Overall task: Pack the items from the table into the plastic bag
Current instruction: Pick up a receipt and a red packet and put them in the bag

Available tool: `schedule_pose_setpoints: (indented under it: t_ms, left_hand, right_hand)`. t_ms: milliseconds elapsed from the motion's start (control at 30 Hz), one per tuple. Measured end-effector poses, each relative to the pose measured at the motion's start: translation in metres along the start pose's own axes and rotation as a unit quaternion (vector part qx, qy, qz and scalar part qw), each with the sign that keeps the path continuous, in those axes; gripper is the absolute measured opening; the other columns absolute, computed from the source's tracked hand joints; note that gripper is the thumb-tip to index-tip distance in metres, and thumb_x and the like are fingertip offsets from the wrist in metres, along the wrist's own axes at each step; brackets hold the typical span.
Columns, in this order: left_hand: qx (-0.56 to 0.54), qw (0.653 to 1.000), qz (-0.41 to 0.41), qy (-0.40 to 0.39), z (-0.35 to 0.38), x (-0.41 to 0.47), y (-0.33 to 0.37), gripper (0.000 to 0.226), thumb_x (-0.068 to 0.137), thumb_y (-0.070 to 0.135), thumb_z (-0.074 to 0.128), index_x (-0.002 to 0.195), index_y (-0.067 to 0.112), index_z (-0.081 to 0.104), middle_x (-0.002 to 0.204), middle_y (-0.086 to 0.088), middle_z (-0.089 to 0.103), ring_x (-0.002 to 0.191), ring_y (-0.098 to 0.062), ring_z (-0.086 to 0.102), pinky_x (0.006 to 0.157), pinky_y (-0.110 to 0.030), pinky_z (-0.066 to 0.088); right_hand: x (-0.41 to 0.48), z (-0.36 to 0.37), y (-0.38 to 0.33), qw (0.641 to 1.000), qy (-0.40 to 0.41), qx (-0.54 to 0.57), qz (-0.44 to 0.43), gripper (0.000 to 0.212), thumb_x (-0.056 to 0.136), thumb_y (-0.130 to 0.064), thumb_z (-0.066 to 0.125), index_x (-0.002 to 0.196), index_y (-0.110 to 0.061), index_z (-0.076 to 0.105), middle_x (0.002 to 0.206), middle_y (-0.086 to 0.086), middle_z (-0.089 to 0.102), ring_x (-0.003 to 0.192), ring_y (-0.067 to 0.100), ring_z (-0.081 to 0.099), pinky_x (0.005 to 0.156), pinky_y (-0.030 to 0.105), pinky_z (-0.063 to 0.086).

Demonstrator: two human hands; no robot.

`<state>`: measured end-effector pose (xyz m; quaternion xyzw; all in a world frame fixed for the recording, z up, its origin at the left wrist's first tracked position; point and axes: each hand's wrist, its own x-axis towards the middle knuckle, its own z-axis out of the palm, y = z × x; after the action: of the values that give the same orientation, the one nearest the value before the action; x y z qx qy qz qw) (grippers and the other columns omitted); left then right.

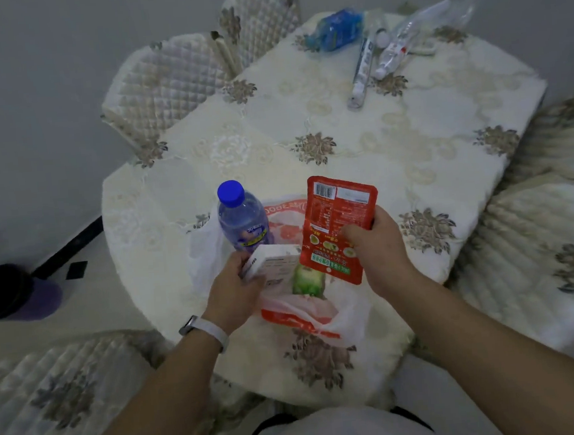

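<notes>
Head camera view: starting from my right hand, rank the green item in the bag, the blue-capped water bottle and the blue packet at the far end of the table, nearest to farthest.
From the right hand, which holds the red pouch:
1. Green item, just left of it, in the plastic bag.
2. Blue-capped water bottle, farther left, standing by the left hand.
3. Blue packet, across the table at its far end.
</notes>
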<state>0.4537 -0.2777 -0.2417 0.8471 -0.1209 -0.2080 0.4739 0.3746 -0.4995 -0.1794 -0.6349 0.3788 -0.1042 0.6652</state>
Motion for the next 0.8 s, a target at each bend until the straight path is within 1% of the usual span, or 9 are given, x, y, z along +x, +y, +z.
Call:
schedule_pose_setpoints:
  t_ms: [100, 167, 233, 367, 467, 533, 600, 700, 800]
  left_hand:
    - [0.076, 0.996, 0.034, -0.046, -0.017, 0.013, -0.015, 0.038, 0.090, 0.012, 0.064, 0.122, 0.027, 0.052, 0.111, 0.002, 0.065, 0.096, -0.019, 0.060, 0.071, -0.020, 0.042]
    - [0.116, 0.989, 0.053, -0.072, -0.029, 0.020, -0.025, 0.045, 0.092, 0.020, 0.063, 0.134, 0.025, 0.048, 0.122, -0.001, 0.065, 0.104, -0.024, 0.062, 0.078, -0.024, 0.041]
    - [0.165, 0.979, 0.072, -0.100, -0.041, 0.025, -0.036, 0.047, 0.094, 0.028, 0.060, 0.138, 0.023, 0.044, 0.125, -0.002, 0.064, 0.107, -0.026, 0.062, 0.077, -0.025, 0.040]
    - [0.223, 0.964, 0.084, -0.121, -0.057, 0.020, -0.053, 0.025, 0.096, 0.041, 0.054, 0.109, 0.022, 0.043, 0.097, 0.000, 0.062, 0.088, -0.027, 0.063, 0.063, -0.031, 0.039]
    - [0.252, 0.957, 0.077, -0.120, -0.065, 0.015, -0.059, 0.027, 0.096, 0.045, 0.052, 0.094, 0.022, 0.038, 0.082, 0.004, 0.053, 0.078, -0.026, 0.059, 0.059, -0.032, 0.036]
    - [0.257, 0.957, 0.058, -0.119, -0.068, 0.015, -0.062, 0.029, 0.095, 0.045, 0.053, 0.093, 0.020, 0.040, 0.083, 0.001, 0.055, 0.081, -0.029, 0.061, 0.059, -0.033, 0.036]
    - [0.259, 0.958, 0.046, -0.112, -0.071, 0.015, -0.065, 0.027, 0.093, 0.043, 0.055, 0.096, 0.019, 0.044, 0.089, -0.003, 0.061, 0.087, -0.031, 0.063, 0.060, -0.033, 0.037]
    - [0.242, 0.965, 0.044, -0.085, -0.075, 0.012, -0.064, 0.031, 0.089, 0.037, 0.059, 0.113, 0.020, 0.048, 0.109, -0.004, 0.064, 0.094, -0.030, 0.064, 0.068, -0.036, 0.050]
    - [0.257, 0.963, 0.062, -0.054, -0.079, 0.005, -0.059, 0.044, 0.089, 0.033, 0.062, 0.127, 0.019, 0.045, 0.117, -0.006, 0.056, 0.095, -0.031, 0.063, 0.067, -0.035, 0.049]
  right_hand:
    - [-0.003, 0.036, 0.006, 1.000, 0.025, -0.018, 0.001, 0.027, 0.086, -0.003, 0.058, 0.107, -0.020, 0.062, 0.097, -0.003, 0.071, 0.087, 0.014, 0.070, 0.072, 0.032, 0.056]
    - [-0.004, 0.057, 0.012, 0.999, 0.048, -0.021, 0.003, 0.028, 0.087, -0.002, 0.056, 0.107, -0.020, 0.062, 0.097, -0.002, 0.071, 0.086, 0.014, 0.070, 0.073, 0.033, 0.057]
    - [-0.005, 0.073, 0.020, 0.997, 0.074, -0.014, 0.012, 0.028, 0.086, -0.003, 0.055, 0.107, -0.022, 0.063, 0.097, -0.001, 0.072, 0.087, 0.016, 0.071, 0.076, 0.037, 0.058]
    - [-0.007, 0.090, 0.035, 0.991, 0.127, -0.023, 0.033, 0.025, 0.088, -0.010, 0.057, 0.107, -0.024, 0.062, 0.096, -0.002, 0.073, 0.086, 0.016, 0.072, 0.077, 0.040, 0.058]
    - [-0.011, 0.099, 0.042, 0.985, 0.143, -0.096, 0.010, 0.029, 0.087, -0.010, 0.056, 0.113, -0.023, 0.060, 0.097, -0.005, 0.071, 0.086, 0.011, 0.069, 0.077, 0.036, 0.058]
    - [-0.016, 0.103, 0.044, 0.984, 0.130, -0.120, 0.003, 0.034, 0.085, -0.007, 0.056, 0.112, -0.027, 0.062, 0.094, -0.006, 0.071, 0.084, 0.009, 0.069, 0.075, 0.032, 0.057]
    - [-0.020, 0.104, 0.049, 0.984, 0.107, -0.144, 0.016, 0.029, 0.084, -0.006, 0.057, 0.100, -0.029, 0.065, 0.088, -0.007, 0.071, 0.082, 0.012, 0.069, 0.074, 0.032, 0.055]
    - [-0.028, 0.103, 0.061, 0.971, 0.042, -0.229, 0.046, 0.019, 0.088, -0.014, 0.059, 0.099, -0.030, 0.058, 0.089, -0.006, 0.068, 0.083, 0.016, 0.067, 0.079, 0.035, 0.054]
    - [-0.033, 0.098, 0.072, 0.952, 0.008, -0.301, 0.052, 0.015, 0.090, -0.017, 0.059, 0.085, -0.029, 0.053, 0.086, -0.003, 0.068, 0.074, 0.013, 0.066, 0.065, 0.029, 0.051]
